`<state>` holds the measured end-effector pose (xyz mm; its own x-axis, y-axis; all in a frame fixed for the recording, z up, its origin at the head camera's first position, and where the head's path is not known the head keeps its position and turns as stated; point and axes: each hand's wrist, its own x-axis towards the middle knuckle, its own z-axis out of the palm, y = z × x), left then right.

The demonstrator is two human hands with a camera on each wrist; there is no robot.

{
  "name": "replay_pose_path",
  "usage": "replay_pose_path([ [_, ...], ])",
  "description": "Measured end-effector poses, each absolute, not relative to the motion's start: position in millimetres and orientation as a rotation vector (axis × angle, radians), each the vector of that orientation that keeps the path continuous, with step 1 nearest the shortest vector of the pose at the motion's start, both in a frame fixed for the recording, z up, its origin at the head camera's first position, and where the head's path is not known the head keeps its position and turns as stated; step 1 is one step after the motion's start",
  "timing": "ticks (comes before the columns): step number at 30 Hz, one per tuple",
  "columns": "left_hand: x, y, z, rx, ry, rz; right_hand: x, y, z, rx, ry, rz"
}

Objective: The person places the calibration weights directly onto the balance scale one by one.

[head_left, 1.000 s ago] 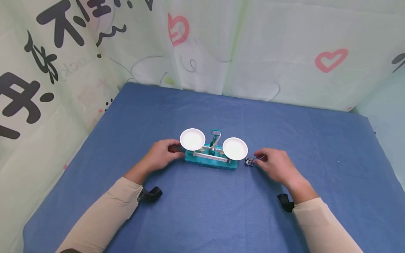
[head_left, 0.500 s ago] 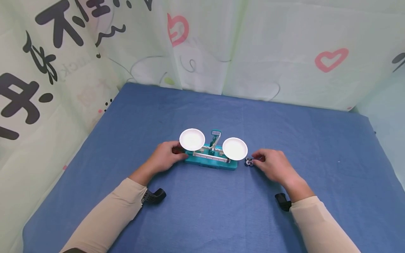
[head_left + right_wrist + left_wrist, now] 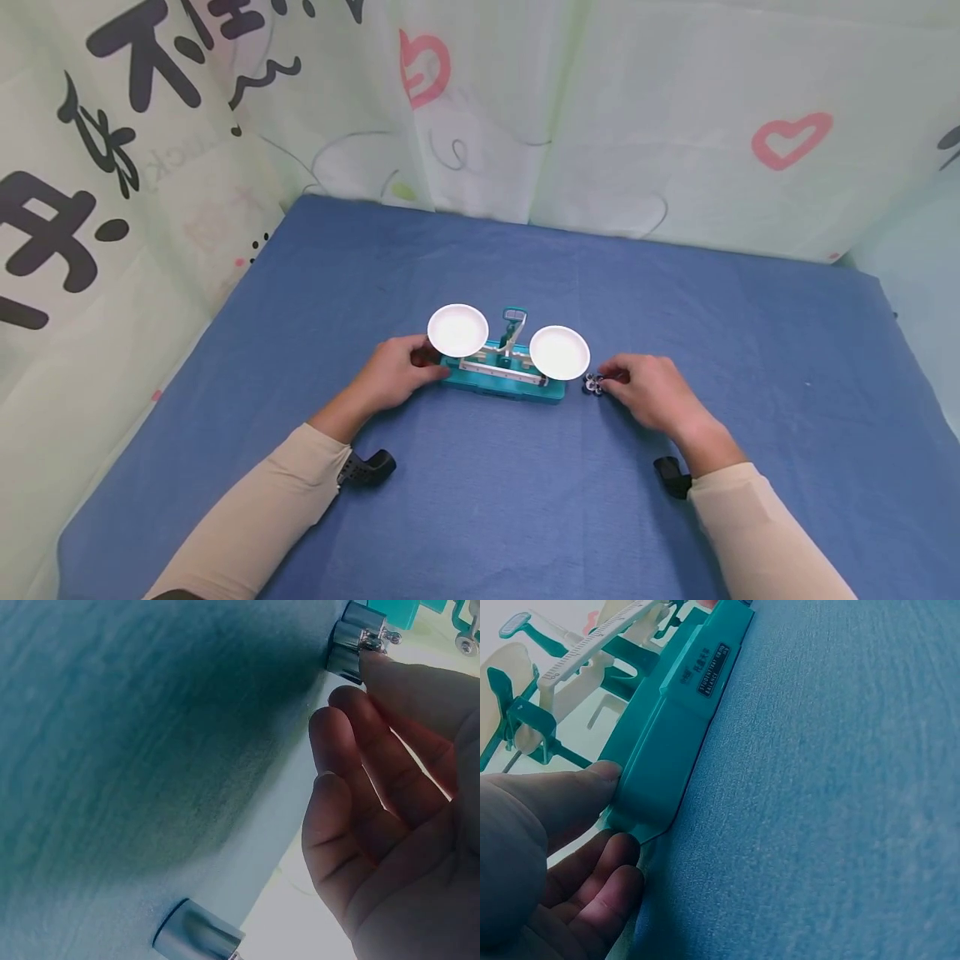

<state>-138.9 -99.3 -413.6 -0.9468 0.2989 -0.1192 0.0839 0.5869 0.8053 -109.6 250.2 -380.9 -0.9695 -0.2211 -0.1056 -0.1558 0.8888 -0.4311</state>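
Observation:
A teal student balance point(image 3: 504, 390) stands mid-table with two white pans, the left pan point(image 3: 457, 331) higher than the right pan point(image 3: 559, 352). My left hand point(image 3: 390, 373) grips the left end of its base point(image 3: 656, 754), thumb on top and fingers curled at the end face. Just right of the balance stands a small cluster of shiny metal balance weights point(image 3: 591, 385). My right hand point(image 3: 652, 390) reaches them from the right, thumb tip on the knob of one weight point(image 3: 346, 654), pinching it; the index finger is mostly hidden behind the thumb.
Another metal weight point(image 3: 193, 931) stands apart on the cloth, low in the right wrist view. Blue cloth point(image 3: 480, 500) covers the table. Pale printed curtains point(image 3: 637, 125) hang behind it and along the left side.
My left hand has moved right and closed onto the balance's left end. My right hand has shifted slightly left, fingertips closing in on the weights. The balance stays in place.

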Motion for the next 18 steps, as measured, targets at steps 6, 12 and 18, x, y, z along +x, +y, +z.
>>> replay_pose_path([
  [6,-138.2,-98.1,-413.6,0.294,2.59,1.281,-111.1,249.7,-382.3,-0.286,2.917,-0.617],
  [12,-137.5,-97.9,-414.0,0.291,2.592,1.287,-112.3,248.5,-383.3,-0.277,2.923,-0.602],
  [18,-138.4,-97.9,-415.7,0.292,2.593,1.271,-113.3,247.3,-384.8,-0.257,2.93,-0.602],
])
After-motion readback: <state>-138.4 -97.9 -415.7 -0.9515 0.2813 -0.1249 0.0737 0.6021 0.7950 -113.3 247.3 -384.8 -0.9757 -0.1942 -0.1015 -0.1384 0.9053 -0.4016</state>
